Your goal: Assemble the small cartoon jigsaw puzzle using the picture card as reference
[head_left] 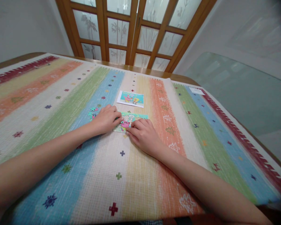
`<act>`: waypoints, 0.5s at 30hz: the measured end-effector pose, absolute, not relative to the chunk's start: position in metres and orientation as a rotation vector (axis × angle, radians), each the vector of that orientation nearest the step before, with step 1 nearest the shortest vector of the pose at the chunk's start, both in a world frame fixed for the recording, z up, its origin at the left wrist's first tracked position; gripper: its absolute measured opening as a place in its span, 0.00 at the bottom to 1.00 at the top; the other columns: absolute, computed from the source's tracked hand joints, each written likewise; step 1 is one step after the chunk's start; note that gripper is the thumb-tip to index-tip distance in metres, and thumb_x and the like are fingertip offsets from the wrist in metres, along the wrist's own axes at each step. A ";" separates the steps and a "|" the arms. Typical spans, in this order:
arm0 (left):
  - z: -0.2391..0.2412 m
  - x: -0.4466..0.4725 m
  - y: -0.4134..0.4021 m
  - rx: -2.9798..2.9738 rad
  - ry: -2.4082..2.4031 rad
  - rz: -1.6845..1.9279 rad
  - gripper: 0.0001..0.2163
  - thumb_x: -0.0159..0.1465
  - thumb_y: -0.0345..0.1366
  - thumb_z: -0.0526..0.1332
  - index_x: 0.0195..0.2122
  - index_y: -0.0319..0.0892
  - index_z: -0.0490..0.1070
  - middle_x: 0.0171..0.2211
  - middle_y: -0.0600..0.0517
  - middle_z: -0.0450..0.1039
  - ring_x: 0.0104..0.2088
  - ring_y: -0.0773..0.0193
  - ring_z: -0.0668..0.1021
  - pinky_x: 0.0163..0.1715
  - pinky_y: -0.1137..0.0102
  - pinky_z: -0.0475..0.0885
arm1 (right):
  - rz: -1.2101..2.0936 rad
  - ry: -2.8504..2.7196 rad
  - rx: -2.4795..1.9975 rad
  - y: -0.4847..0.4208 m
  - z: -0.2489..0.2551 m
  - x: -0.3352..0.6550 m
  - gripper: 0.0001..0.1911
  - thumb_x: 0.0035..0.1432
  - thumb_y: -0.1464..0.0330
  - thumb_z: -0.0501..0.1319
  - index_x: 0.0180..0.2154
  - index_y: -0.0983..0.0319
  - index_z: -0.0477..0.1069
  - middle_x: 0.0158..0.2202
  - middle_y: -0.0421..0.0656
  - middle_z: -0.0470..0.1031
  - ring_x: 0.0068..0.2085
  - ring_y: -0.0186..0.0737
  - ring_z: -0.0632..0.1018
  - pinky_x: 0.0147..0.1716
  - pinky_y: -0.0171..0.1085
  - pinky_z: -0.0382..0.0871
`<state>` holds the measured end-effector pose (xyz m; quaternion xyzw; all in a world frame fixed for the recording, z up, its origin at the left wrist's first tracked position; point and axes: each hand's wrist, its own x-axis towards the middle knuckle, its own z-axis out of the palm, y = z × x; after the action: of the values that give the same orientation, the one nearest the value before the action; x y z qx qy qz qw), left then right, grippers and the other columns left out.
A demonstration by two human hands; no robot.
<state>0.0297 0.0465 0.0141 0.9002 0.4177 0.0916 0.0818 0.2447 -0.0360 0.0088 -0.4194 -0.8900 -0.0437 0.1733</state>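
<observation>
Just nearer you than the picture card [131, 99], likely placed for viewing, your left hand [107, 118] and right hand [143, 134], both narrowed, seemingly steadied the puzzle [125, 123]; I couldn't tell any grip.

Left fingers [117, 115] and right fingers [134, 130] on a cartoon jigsaw [125, 124]

Single head-worn view, facing forward and down across the striped tablecloth [140, 175]
</observation>
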 end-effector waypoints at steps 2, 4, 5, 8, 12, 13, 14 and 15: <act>0.015 0.029 0.046 2.701 1.240 0.255 0.17 0.71 0.45 0.53 0.38 0.41 0.77 0.36 0.46 0.68 0.41 0.52 0.68 0.44 0.59 0.62 | -0.129 -2.524 -1.182 -0.036 0.008 0.245 0.14 0.70 0.64 0.56 0.47 0.60 0.78 0.39 0.46 0.76 0.45 0.45 0.69 0.43 0.43 0.56; 0.016 0.028 0.046 2.709 1.243 0.246 0.16 0.71 0.45 0.53 0.38 0.42 0.76 0.37 0.45 0.68 0.41 0.52 0.68 0.44 0.59 0.62 | -0.135 -2.522 -1.176 -0.036 0.007 0.245 0.14 0.70 0.64 0.56 0.47 0.60 0.78 0.40 0.46 0.76 0.45 0.45 0.69 0.44 0.44 0.57; 0.016 0.028 0.046 2.714 1.246 0.245 0.16 0.71 0.46 0.53 0.38 0.42 0.76 0.37 0.46 0.68 0.41 0.52 0.68 0.43 0.60 0.62 | -0.138 -2.521 -1.173 -0.036 0.007 0.245 0.13 0.70 0.64 0.56 0.47 0.60 0.78 0.40 0.47 0.76 0.45 0.45 0.69 0.44 0.44 0.57; 0.018 0.028 0.046 2.735 1.243 0.248 0.16 0.71 0.46 0.54 0.37 0.42 0.76 0.36 0.46 0.68 0.41 0.52 0.68 0.43 0.60 0.62 | -0.143 -2.519 -1.174 -0.036 0.007 0.244 0.13 0.70 0.65 0.56 0.47 0.60 0.78 0.40 0.46 0.76 0.45 0.45 0.69 0.44 0.44 0.57; 0.019 0.028 0.047 2.740 1.211 0.255 0.15 0.70 0.45 0.55 0.36 0.43 0.75 0.37 0.46 0.68 0.42 0.52 0.67 0.43 0.61 0.62 | -0.146 -2.521 -1.179 -0.036 0.009 0.243 0.13 0.70 0.65 0.56 0.46 0.60 0.78 0.40 0.46 0.77 0.44 0.45 0.69 0.43 0.44 0.57; 0.019 0.028 0.047 2.735 1.200 0.259 0.15 0.70 0.45 0.55 0.35 0.43 0.75 0.37 0.46 0.68 0.42 0.52 0.67 0.43 0.61 0.62 | -0.144 -2.524 -1.180 -0.036 0.009 0.243 0.13 0.70 0.66 0.56 0.47 0.60 0.78 0.40 0.46 0.77 0.44 0.45 0.69 0.43 0.44 0.57; 0.019 0.028 0.047 2.726 1.189 0.267 0.14 0.70 0.45 0.55 0.35 0.43 0.75 0.37 0.46 0.68 0.42 0.53 0.67 0.43 0.61 0.62 | -0.141 -2.527 -1.182 -0.036 0.009 0.243 0.13 0.70 0.66 0.56 0.47 0.60 0.78 0.40 0.47 0.77 0.45 0.45 0.69 0.43 0.44 0.57; 0.018 0.027 0.048 2.714 1.179 0.280 0.14 0.70 0.45 0.55 0.35 0.43 0.75 0.37 0.46 0.68 0.42 0.53 0.67 0.44 0.61 0.62 | -0.137 -2.529 -1.184 -0.036 0.009 0.243 0.13 0.70 0.66 0.56 0.47 0.60 0.78 0.40 0.47 0.77 0.45 0.46 0.69 0.43 0.44 0.57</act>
<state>0.0274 0.0481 0.0181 0.9098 0.3954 0.0938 0.0845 0.2434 -0.0360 0.0091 -0.4173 -0.8910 -0.0482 0.1722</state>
